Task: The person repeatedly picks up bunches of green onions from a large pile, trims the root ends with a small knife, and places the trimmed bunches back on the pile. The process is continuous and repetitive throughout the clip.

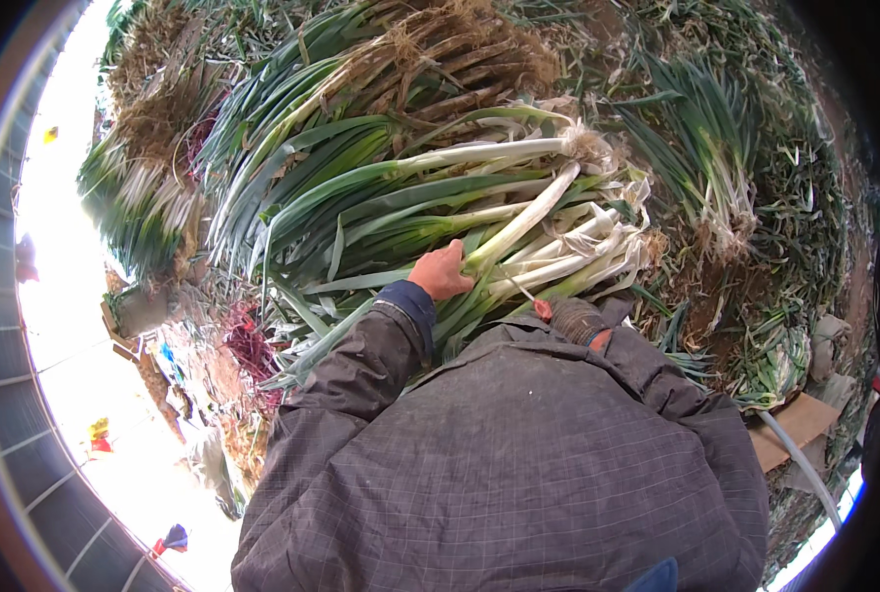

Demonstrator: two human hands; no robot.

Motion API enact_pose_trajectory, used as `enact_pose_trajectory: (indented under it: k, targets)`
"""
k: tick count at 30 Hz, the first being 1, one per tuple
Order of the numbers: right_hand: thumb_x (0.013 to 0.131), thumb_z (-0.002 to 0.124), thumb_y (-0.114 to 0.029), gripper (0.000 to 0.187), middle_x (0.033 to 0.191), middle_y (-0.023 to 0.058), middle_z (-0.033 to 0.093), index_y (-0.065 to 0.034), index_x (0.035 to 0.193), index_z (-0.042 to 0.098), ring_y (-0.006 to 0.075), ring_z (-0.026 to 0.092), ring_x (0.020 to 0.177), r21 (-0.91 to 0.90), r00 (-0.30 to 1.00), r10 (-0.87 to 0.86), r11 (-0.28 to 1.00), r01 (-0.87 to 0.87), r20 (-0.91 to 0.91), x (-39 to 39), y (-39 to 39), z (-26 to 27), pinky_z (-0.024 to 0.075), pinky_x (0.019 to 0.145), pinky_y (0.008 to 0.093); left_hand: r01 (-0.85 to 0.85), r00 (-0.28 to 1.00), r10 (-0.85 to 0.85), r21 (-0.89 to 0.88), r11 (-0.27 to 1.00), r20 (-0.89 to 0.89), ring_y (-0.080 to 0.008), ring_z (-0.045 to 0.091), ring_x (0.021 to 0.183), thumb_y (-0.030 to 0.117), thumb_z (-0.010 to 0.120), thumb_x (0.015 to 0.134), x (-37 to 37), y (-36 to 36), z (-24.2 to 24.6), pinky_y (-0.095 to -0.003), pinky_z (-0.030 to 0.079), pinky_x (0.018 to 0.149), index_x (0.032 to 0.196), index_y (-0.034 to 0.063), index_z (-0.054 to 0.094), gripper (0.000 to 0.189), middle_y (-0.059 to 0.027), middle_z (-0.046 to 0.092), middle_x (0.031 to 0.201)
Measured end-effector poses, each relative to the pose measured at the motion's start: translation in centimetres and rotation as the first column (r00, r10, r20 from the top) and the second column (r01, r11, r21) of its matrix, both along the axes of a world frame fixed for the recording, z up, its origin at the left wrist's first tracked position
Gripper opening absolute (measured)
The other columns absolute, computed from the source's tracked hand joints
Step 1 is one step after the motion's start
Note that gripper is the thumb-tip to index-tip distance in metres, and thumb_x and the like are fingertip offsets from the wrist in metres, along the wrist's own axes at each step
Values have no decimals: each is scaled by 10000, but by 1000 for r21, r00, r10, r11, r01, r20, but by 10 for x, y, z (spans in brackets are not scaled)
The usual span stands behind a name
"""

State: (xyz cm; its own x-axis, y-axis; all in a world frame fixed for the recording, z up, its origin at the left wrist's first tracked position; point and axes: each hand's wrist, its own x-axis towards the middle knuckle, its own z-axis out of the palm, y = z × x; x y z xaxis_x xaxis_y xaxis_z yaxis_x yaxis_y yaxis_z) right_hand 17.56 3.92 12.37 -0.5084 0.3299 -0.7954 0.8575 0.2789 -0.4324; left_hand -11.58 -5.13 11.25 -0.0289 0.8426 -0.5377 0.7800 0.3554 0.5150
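Note:
In front of me lies a pile of long green onions, with pale peeled shafts and roots to the right and green leaves to the left. My left hand is bare and closed around one onion, where its white shaft turns green. That shaft slants up to the right across the others. My right hand, in a dark knitted glove, holds a small thin-bladed tool with an orange-red handle end. Its blade points up-left over the white shafts, close to my left hand. The blade's exact shape is too small to tell.
Soil-covered onions lie beyond the peeled ones. A separate bunch rests on leaf scraps to the right. Reddish-purple twine and another onion heap are at the left. Cardboard and a grey tube lie at lower right.

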Motion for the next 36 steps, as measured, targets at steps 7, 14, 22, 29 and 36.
enact_pose_trajectory:
  k: [7,14,22,29,36]
  targets:
    - [1013,435,-441,478,1009,293,686,-21,1047,662,462,667,966,241,999,-33,970,41,-35,-9,10,-15,509,875,512,-31,999,31,5,1000,-15,-464,659,912,371,690,825,1,0,4,-531,502,802,1133,50,529,473,-265,692,942]
    - [983,478,-282,301,959,283,642,-45,1118,606,460,645,925,401,993,-83,909,111,-88,-10,8,-1,519,806,491,-126,992,126,-6,992,13,-474,655,882,358,630,899,1,0,3,-558,488,783,1082,62,511,367,-264,689,900]
    - [1016,435,-362,351,1016,280,656,-50,1048,594,459,634,955,114,992,14,993,0,-122,-4,-1,-21,497,853,493,-63,990,72,77,995,-122,-474,666,841,296,541,961,3,2,-4,-576,511,765,1027,22,476,289,-272,691,872]
    - [1044,366,-471,516,1060,289,677,-48,1121,652,463,647,1025,48,991,121,992,-118,-59,-2,11,-10,503,897,506,-120,985,132,115,986,-107,-492,646,853,303,506,1004,2,8,-13,-594,486,766,1011,11,460,296,-287,677,858]
    - [1003,466,-332,369,989,290,685,-39,1120,658,474,648,965,393,968,-242,886,248,-64,9,80,-69,503,855,529,-165,980,178,133,977,-91,-505,640,823,308,532,1007,8,3,-26,-599,485,747,992,11,451,309,-291,669,842]
